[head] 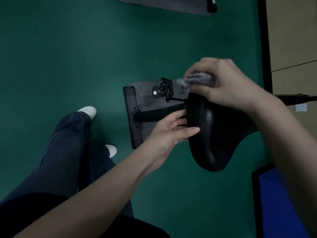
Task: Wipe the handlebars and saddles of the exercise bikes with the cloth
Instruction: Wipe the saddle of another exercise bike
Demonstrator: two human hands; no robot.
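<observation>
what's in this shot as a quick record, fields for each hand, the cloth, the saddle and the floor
right hand: grips the bunched grey cloth at the saddle's far end
left hand: holds the saddle's near-left edge, thumb on top, fingers reaching under
saddle: black, glossy, wide end nearest the camera
below saddle: black base bar and pedal on a grey mat
floor: green
also in view: the person's white shoes
</observation>
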